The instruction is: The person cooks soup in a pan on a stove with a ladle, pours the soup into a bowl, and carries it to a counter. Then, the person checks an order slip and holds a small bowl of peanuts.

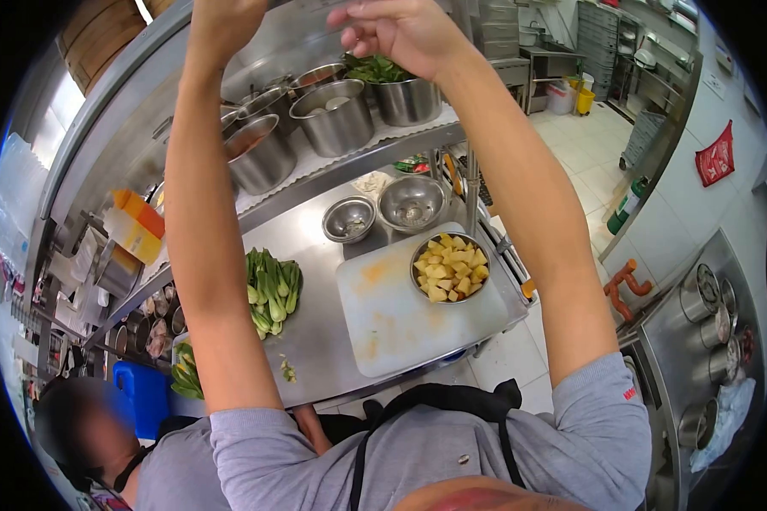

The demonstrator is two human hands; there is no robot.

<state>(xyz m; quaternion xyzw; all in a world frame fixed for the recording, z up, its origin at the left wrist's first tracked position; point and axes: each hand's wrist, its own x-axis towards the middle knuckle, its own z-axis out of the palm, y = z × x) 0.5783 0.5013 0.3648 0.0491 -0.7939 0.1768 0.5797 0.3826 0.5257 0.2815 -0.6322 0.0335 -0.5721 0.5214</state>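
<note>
Both my arms are raised over the shelf. My left hand (pixel 228 21) is at the top edge, its fingers cut off by the frame. My right hand (pixel 398 36) is open, fingers apart and holding nothing visible, just above a steel pot (pixel 407 102) of leafy greens (pixel 377 70). Beside that stands a pot with pale round things (pixel 332 119). Below, a bowl of yellow cut chunks (pixel 450 268) rests on a white cutting board (pixel 383 341). Green bok choy (pixel 273 294) lies to the left of the board.
Two steel bowls (pixel 348 220) stand behind the board. More pots (pixel 260 153) line the shelf, with squeeze bottles (pixel 141 223) farther left. Another person (pixel 175 473) is close at my left, near a blue container (pixel 141 400). A counter with pots (pixel 699 341) is on the right.
</note>
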